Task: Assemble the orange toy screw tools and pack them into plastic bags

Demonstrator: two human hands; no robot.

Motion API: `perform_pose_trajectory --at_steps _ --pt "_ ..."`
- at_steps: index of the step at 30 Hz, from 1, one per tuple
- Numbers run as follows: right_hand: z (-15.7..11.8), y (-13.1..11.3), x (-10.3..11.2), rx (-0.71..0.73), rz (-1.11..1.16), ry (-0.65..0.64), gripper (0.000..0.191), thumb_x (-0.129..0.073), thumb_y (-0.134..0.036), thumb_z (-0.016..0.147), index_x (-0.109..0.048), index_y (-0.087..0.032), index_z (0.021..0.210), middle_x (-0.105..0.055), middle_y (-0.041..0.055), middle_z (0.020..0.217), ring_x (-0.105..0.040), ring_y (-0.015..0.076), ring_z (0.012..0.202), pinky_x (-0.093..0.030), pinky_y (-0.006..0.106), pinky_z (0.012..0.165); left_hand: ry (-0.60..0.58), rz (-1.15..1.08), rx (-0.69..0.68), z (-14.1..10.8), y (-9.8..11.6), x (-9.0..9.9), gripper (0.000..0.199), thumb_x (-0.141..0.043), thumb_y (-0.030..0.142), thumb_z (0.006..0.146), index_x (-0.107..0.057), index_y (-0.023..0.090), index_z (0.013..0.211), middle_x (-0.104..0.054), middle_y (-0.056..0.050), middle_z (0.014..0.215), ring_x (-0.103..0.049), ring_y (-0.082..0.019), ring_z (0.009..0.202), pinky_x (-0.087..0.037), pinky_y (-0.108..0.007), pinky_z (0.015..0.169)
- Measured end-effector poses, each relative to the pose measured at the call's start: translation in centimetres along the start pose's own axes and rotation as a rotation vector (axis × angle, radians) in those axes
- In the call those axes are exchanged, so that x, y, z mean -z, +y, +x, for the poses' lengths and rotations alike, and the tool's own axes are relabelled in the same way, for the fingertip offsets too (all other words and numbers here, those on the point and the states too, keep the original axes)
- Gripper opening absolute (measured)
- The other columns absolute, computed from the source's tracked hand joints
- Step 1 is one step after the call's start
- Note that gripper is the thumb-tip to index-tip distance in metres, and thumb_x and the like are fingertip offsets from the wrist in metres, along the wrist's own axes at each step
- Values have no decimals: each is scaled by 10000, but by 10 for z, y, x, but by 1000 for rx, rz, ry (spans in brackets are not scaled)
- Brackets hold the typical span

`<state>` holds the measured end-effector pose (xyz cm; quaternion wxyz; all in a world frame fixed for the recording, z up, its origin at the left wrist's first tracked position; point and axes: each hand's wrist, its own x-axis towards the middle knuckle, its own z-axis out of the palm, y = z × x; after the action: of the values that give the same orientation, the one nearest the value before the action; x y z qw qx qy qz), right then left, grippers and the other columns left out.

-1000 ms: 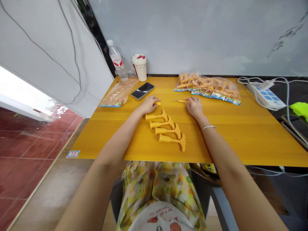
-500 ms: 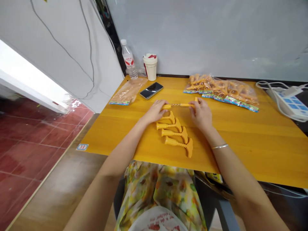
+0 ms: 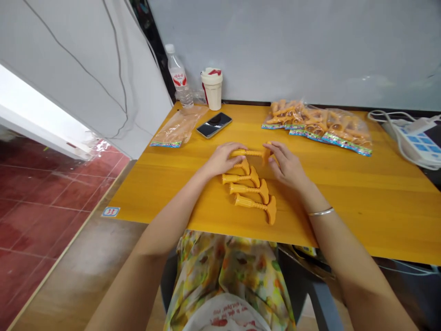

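Note:
An orange plastic corkscrew lies level between my hands, just above or on the table. My left hand is closed around its ribbed sleeve. At the other end, the fingers and thumb of my right hand hold its T-shaped handle. No metal spiral shows between sleeve and handle. In front of it several similar corkscrews rest in a staggered row, handles to the right; the nearest corkscrew is closest to the table's front edge. My left fingers partly hide the farthest one in the row.
Clear bags of orange pieces lie at the back right, near a white power strip with cables. A phone, a flat plastic bag, a water bottle and a cream cup occupy the back left.
The metal spiral that showed between the corkscrew's sleeve and handle is now covered. My right hand's end has come closer to my left hand, and the view has shifted slightly.

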<state>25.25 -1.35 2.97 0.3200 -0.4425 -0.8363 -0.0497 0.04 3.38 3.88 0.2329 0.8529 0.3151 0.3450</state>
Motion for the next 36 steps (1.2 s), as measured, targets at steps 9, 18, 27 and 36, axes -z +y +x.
perform_pose_trajectory --at_steps 9,18,27,36 --pt "1 3 4 2 -63 -41 443 -427 -227 977 -531 -195 1407 -582 186 1353 -585 291 1244 -532 420 954 9 -128 53 -1 4 3 219 -673 301 871 -711 173 1045 -756 -56 1070 -695 -197 1004 -495 -318 950" --pt "5 -20 1 -508 478 -239 689 -327 -732 945 -716 -175 829 -527 1 514 -474 126 485 -375 264 530 45 0 -70 -1 8 1 248 -639 385 913 -713 176 1026 -741 -79 992 -680 -209 952 -505 -346 901" --pt "5 -12 5 -399 232 38 575 -346 -585 999 -609 -202 1338 -673 91 942 -559 164 674 -449 310 649 142 -113 37 0 7 -7 206 -718 335 852 -738 173 978 -768 -56 978 -710 -182 900 -519 -299 865" --pt "6 -26 -2 -558 486 -181 761 -241 -748 949 -659 -189 646 -463 13 510 -447 137 512 -359 281 513 192 -7 -228 -4 10 -7 141 -716 288 877 -732 170 953 -754 -51 895 -698 -152 820 -519 -263 780"
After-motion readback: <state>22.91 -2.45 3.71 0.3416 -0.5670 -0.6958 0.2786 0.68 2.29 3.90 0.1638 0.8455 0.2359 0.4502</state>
